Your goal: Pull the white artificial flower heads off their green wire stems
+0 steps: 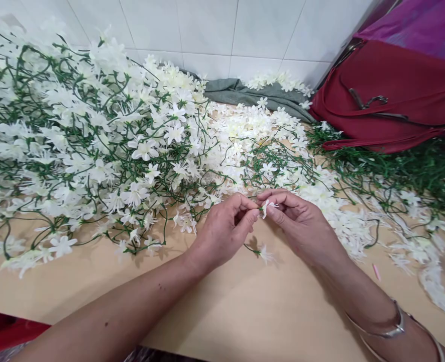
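Observation:
Between my two hands, above the table's middle, is a small white artificial flower (265,208) with thin white stamens. My left hand (228,226) is closed, its thumb and forefinger pinching the flower's green base. From the other side, my right hand (298,221) pinches at the petals and stamens with thumb and fingertips. Another white flower on a green stem (266,254) lies on the table just below the hands. A large heap of white flowers on curling green stems (105,146) stands to the left. Loose white blossoms (245,125) spread behind the hands.
A dark red bag (396,95) rests at the back right, above a pile of green stems (407,166). Grey-green cloth (245,93) lies along the tiled wall (215,30). White stamen bundles (435,281) and a small pink piece (376,272) are on the table (222,317) at right.

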`<state>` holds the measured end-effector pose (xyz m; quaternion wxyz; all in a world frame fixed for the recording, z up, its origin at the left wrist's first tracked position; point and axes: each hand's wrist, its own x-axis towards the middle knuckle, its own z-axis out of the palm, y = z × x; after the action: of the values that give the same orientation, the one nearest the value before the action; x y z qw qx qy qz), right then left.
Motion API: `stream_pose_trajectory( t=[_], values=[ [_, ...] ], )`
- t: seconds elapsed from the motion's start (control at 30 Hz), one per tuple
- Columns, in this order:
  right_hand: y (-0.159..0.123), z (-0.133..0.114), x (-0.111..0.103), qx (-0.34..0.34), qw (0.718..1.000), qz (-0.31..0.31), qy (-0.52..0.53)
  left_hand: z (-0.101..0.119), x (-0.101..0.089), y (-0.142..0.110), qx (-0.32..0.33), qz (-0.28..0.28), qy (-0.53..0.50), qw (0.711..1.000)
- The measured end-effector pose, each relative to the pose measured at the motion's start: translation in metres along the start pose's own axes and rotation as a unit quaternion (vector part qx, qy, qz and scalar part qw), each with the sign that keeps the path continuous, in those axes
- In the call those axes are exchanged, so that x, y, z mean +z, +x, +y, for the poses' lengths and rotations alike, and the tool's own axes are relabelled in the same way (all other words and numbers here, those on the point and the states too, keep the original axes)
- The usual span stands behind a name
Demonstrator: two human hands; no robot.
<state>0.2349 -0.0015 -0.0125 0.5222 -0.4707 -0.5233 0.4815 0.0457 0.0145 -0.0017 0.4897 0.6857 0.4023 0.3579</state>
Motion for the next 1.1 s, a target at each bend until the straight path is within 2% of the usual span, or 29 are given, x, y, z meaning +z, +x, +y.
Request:
stream_pose_trajectory(
  t=[0.27,0.63,0.73,0.83,0.93,1.03,1.1],
  values=[
    [-0.003,0.005,0.000,-0.025,0.999,0.013,-0.036,-0.002,0.001,0.001,-0.008,-0.006,0.004,1.000],
    [-0.003,-0.001,0.004,-0.008,0.999,0.016,-0.034,-0.004,0.000,0.000,0.000,-0.021,-0.039,0.999],
    [-0.003,0.002,0.003,0.014,1.000,0.015,-0.005,-0.005,0.000,0.002,-0.001,-0.030,-0.132,0.991],
    [-0.004,0.003,0.003,0.034,0.998,0.023,0.050,-0.006,-0.003,0.006,-0.028,-0.067,-0.299,0.951],
    [-0.004,0.000,0.004,0.036,0.994,0.037,0.097,-0.007,-0.010,0.009,-0.096,-0.048,-0.458,0.882],
    [-0.004,-0.005,0.005,0.039,0.993,0.044,0.105,-0.005,-0.017,0.010,-0.174,-0.013,-0.550,0.817],
    [-0.003,-0.008,0.006,0.042,0.993,0.046,0.104,-0.003,-0.020,0.010,-0.211,-0.016,-0.573,0.791]
  ],
)
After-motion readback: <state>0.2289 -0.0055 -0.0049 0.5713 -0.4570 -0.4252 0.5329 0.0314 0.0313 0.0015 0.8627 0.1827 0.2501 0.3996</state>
